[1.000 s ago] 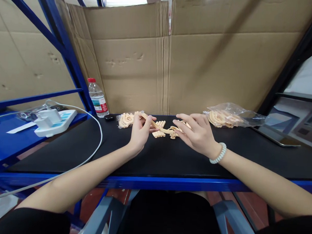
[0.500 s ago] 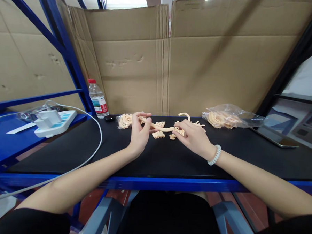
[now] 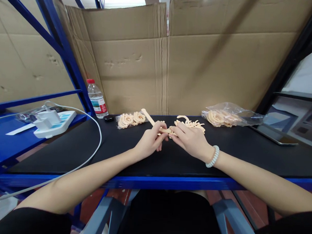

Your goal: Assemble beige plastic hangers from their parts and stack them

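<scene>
My left hand (image 3: pixel 151 142) and my right hand (image 3: pixel 190 139) meet over the middle of the black shelf top (image 3: pixel 133 154). Both pinch a long beige wooden strip (image 3: pixel 155 124) that slants up to the left, its rounded end free beyond my left fingers. Just behind my right hand lies a pile of loose beige curved wooden pieces (image 3: pixel 191 123). A small clear bag of similar pieces (image 3: pixel 131 119) lies to the left of my hands. A larger clear bag of pieces (image 3: pixel 229 117) lies to the right.
A water bottle (image 3: pixel 96 98) stands at the back left beside a small black object (image 3: pixel 109 118). A white power strip with a charger (image 3: pixel 53 120) and its cable (image 3: pixel 91 152) rest on the blue shelf at left. Cardboard sheets (image 3: pixel 190 63) wall the back. A tablet (image 3: pixel 275 134) lies far right.
My left hand slid right along the strip and now pinches it close to my right hand. The strip's left end rose. My right hand drew slightly nearer.
</scene>
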`<action>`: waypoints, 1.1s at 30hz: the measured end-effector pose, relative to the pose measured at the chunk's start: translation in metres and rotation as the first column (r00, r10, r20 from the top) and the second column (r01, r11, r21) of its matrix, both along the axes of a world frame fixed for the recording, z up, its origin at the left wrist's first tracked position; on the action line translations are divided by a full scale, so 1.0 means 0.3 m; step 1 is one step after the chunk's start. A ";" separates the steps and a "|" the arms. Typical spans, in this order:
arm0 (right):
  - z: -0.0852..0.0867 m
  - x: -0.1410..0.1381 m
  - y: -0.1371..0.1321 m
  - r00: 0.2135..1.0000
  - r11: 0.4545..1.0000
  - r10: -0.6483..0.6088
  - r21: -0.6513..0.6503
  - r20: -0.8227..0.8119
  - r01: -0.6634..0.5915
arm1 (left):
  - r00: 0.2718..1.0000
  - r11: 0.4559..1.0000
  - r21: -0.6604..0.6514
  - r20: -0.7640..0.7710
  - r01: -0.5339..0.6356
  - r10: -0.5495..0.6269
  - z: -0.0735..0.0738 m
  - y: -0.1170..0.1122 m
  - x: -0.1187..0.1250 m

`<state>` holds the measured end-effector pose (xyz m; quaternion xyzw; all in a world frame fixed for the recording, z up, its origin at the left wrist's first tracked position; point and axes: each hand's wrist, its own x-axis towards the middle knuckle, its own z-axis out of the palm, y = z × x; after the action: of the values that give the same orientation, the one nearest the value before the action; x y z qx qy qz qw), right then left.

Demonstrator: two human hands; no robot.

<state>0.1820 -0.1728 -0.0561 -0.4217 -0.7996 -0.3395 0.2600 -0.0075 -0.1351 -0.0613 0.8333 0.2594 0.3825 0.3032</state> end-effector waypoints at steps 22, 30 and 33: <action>-0.008 -0.002 0.024 0.979 0.996 0.062 0.053 0.196 -0.074 | 0.969 0.997 0.068 -0.248 0.022 -0.005 0.018 0.019 -0.016; -0.023 0.009 0.040 0.959 0.924 0.251 -0.263 -0.131 -0.278 | 0.997 0.996 -0.054 -0.040 0.071 -0.073 0.008 0.008 0.008; -0.023 0.012 0.043 0.931 0.880 0.288 -0.323 -0.224 -0.350 | 0.995 0.988 -0.120 0.003 0.098 -0.098 0.011 0.003 0.009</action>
<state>0.1856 -0.1599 -0.0630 -0.3513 -0.8813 -0.1040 0.2984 -0.0047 -0.1343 -0.0581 0.8260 0.2410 0.3495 0.3708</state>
